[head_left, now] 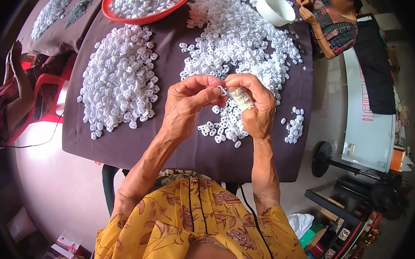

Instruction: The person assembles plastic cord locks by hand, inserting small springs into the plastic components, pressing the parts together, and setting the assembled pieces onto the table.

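Observation:
Over the near part of the table, my left hand (188,102) pinches a small white plastic piece (222,90) between thumb and fingertips. Close beside it, my right hand (260,106) is closed around a knobbly cream-coloured bundle (241,98) whose make-up I cannot make out. The right fingertips meet the left ones at the small piece. Behind and below both hands spreads a large heap of white oval pieces (241,41) with holes in them. A second heap of such pieces (118,79) lies to the left of my left hand.
A red basin (105,9) full of white pieces and a white bowl (275,9) stand at the back of the dark-covered table (168,151). A small pile (294,127) lies right. Other people sit at right (335,25) and left (10,93). A barbell (324,159) stands right.

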`<state>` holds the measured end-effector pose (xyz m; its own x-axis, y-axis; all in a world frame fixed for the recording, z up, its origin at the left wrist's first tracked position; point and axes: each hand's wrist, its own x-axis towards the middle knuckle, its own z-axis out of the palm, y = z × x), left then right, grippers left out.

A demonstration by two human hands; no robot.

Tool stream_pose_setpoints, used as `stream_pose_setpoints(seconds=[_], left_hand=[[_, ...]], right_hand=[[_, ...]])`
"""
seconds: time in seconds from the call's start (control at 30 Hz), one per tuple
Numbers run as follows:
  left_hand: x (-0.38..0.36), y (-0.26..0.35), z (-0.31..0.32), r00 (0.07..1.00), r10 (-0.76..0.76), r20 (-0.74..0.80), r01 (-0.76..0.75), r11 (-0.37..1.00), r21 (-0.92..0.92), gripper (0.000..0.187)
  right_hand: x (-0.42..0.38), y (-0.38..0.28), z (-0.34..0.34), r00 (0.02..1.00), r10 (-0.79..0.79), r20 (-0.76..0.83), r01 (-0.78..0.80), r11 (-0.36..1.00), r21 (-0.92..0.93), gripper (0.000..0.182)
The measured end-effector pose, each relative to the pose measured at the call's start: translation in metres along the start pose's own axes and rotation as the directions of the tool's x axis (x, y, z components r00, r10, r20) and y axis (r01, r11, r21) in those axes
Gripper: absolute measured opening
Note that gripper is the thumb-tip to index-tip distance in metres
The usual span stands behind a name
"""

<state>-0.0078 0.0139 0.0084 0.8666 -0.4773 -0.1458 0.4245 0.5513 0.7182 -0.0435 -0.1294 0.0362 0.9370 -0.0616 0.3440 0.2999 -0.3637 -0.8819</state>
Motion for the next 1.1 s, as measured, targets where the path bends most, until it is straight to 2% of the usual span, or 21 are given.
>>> stream_pose_setpoints(seconds=[0.17, 0.47, 0.67, 0.77, 0.83, 0.9, 0.97, 1.0, 1.03, 1.07, 1.1], left_hand=[[0.0, 0.001, -0.001, 1.0, -0.003, 0.007, 0.003, 1.0, 0.012, 0.008], [-0.001, 0.001, -0.003, 1.0, 0.009, 0.014, -0.01, 0.998, 0.066, 0.01], [-0.001, -0.002, -0.002, 1.0, 0.004, -0.03, -0.001, 0.996, 0.084, 0.01], [0.005, -0.008, -0.002, 0.998, 0.0, -0.064, 0.001, 1.0, 0.028, 0.013], [0.008, -0.011, -0.007, 0.999, 0.009, -0.05, -0.008, 1.0, 0.019, 0.013], [0.011, -0.01, -0.008, 0.999, 0.005, -0.042, -0.004, 1.0, 0.017, 0.013], [0.013, -0.007, -0.009, 0.996, 0.03, -0.085, -0.03, 1.0, 0.0, 0.012], [0.016, -0.006, -0.013, 0.997, 0.026, -0.068, -0.027, 0.999, -0.024, 0.013], [0.017, -0.004, -0.015, 0.997, 0.025, -0.07, -0.027, 0.999, -0.024, 0.013], [0.018, -0.002, -0.016, 0.997, 0.027, -0.076, -0.029, 0.999, -0.032, 0.014], [0.02, 0.0, -0.017, 0.996, 0.029, -0.082, -0.033, 0.999, -0.042, 0.015]], right_hand=[[-0.001, -0.001, 0.0, 1.0, 0.008, 0.011, -0.008, 1.0, -0.02, 0.029], [0.0, -0.002, -0.003, 0.997, -0.062, 0.055, 0.068, 0.991, -0.117, 0.033], [0.0, 0.001, 0.002, 0.996, -0.082, 0.041, 0.088, 0.981, -0.171, 0.036], [0.003, 0.011, 0.001, 0.997, -0.069, 0.035, 0.075, 0.975, -0.21, 0.035], [0.005, 0.018, 0.0, 0.997, 0.013, 0.079, -0.005, 0.994, -0.107, 0.033], [0.005, 0.02, -0.003, 0.994, 0.054, 0.1, -0.045, 0.995, -0.085, 0.029], [0.001, 0.023, -0.003, 0.977, 0.21, 0.024, -0.212, 0.974, 0.083, 0.023], [-0.004, 0.035, -0.004, 0.987, 0.158, 0.035, -0.156, 0.986, -0.067, 0.016], [-0.012, 0.049, -0.004, 0.987, 0.16, 0.037, -0.157, 0.985, -0.066, 0.016], [-0.022, 0.065, -0.003, 0.988, 0.041, 0.147, 0.006, 0.953, -0.304, 0.011], [-0.03, 0.078, -0.002, 0.959, -0.048, 0.281, 0.189, 0.843, -0.503, 0.006]])
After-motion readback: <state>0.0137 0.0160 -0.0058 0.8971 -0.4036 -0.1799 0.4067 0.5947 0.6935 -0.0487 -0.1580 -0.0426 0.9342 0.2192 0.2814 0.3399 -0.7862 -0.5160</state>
